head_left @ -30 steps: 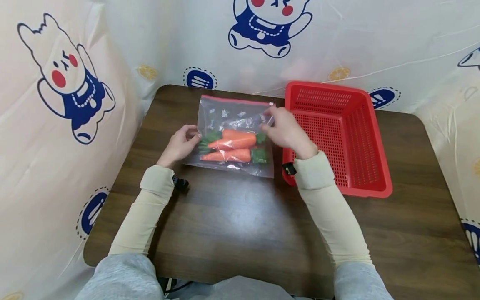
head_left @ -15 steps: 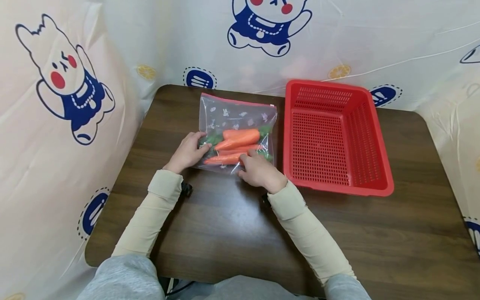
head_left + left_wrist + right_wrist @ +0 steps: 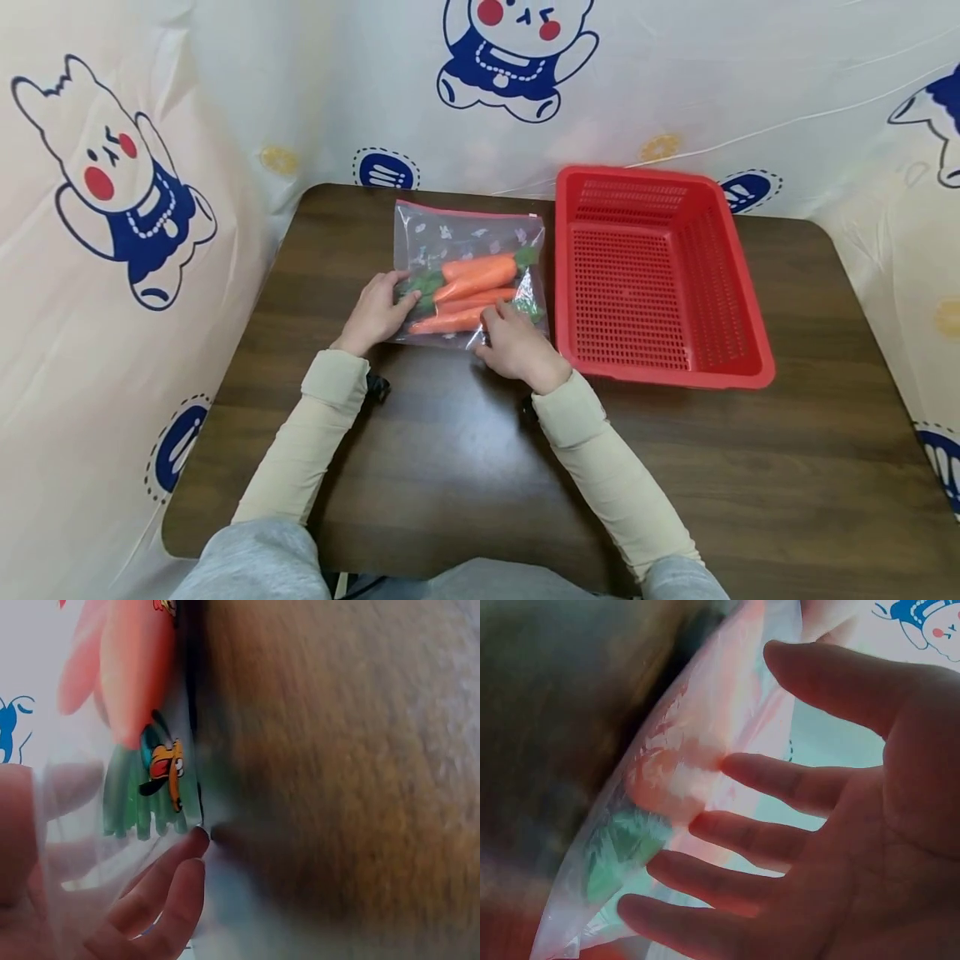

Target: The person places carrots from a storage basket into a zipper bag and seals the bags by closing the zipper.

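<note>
A clear zip bag [image 3: 468, 229] with a red top strip lies flat on the wooden table, with several orange carrots [image 3: 480, 279] inside. Green carrot tops show at both sides. My left hand [image 3: 375, 312] rests on the bag's left edge, thumb near the green stems [image 3: 154, 795], fingers loosely bent and partly seen through the plastic. My right hand [image 3: 521, 346] lies over the bag's lower right part. In the right wrist view its fingers [image 3: 735, 881] are nearly straight and spread, fingertips against the plastic over a carrot [image 3: 667, 780].
Close to the bag's right side stands a red perforated plastic basket [image 3: 645, 377]. Behind the brown table [image 3: 450, 467] hangs a white patterned curtain [image 3: 360, 92], which also closes in the left and right sides.
My right hand has come down from the bag's upper right corner by the zip slider to its lower right part. The left hand has shifted slightly onto the bag. The carrots lie slightly rearranged.
</note>
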The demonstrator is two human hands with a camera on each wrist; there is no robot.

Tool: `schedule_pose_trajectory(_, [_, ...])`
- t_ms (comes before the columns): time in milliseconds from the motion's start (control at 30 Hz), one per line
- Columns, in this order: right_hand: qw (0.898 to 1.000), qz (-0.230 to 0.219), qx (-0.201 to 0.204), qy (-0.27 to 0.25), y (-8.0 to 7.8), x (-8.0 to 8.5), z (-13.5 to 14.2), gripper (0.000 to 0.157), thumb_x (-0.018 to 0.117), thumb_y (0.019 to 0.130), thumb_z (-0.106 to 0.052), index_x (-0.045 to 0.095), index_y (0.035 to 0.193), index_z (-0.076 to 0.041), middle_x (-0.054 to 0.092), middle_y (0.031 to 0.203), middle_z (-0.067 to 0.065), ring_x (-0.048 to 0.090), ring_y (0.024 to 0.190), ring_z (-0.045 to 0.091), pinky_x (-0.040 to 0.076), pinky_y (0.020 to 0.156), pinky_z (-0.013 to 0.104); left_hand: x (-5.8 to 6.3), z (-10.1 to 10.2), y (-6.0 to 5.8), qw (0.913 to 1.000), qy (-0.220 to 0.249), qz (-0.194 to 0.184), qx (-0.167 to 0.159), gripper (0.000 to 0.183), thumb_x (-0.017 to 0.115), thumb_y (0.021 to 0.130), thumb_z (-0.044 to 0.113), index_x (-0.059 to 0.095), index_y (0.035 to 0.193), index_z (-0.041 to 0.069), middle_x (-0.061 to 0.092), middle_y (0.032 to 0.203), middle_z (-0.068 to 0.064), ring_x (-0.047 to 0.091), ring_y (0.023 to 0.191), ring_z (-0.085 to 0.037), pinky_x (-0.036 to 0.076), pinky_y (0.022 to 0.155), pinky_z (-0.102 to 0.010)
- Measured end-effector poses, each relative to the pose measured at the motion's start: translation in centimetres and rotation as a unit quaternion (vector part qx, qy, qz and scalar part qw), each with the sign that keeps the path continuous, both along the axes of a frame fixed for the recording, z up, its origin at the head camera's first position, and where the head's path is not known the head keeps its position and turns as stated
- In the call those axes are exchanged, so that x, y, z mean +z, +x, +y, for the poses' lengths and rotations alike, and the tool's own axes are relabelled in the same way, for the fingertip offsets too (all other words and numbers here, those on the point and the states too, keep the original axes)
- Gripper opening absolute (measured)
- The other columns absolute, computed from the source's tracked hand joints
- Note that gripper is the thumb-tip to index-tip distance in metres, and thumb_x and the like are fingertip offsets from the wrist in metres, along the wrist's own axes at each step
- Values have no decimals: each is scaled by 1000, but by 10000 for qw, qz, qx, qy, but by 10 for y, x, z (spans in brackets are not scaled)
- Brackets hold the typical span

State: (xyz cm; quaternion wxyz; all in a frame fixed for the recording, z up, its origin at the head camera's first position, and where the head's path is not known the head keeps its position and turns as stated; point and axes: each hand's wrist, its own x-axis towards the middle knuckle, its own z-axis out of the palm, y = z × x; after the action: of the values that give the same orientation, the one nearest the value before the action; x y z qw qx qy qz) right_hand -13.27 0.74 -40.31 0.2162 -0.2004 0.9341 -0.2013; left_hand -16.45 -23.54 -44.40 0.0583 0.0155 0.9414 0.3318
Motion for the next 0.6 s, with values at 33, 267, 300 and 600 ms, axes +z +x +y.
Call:
schedule_pose_trajectory(33, [10000, -23, 12, -3, 1, -1, -1, 52, 58, 96, -32, 44, 138, -5, 28, 154, 19, 34, 139, 38, 36, 111, 49, 0, -1, 0, 10000, -7, 6, 1, 53, 53, 98, 30, 43, 141, -1, 47, 139, -24, 46, 124, -38, 36, 108, -53])
schedule_pose_trajectory(267, [9996, 268, -26, -94, 4, -4, -9, 46, 60, 95, -34, 49, 130, -7, 41, 142, 16, 44, 128, 36, 44, 101, 46, 6, -13, -1, 9999, -119, 98, -7, 52, 51, 99, 29, 43, 140, -1, 48, 137, -25, 47, 123, -37, 37, 106, -53])
schedule_pose_trajectory(300, [9995, 292, -10, -106, 4, -3, -10, 46, 60, 95, -34, 49, 130, -7, 42, 139, 14, 45, 125, 34, 45, 99, 45, 7, -14, -1, 9998, -153, 103, 19, 51, 51, 99, 29, 43, 140, -1, 48, 137, -25, 47, 124, -38, 37, 106, -54])
schedule_pose_trajectory(600, [9887, 164, 1006, -1097, 13, 32, 2, 45, 59, 95, -34, 54, 132, -9, 56, 134, 7, 51, 126, 21, 41, 108, 38, 43, -28, 28, 9930, -756, 900, 85, 28, 46, 98, 15, 66, 102, -5, 64, 104, -22, 59, 93, -35, 49, 84, -51])
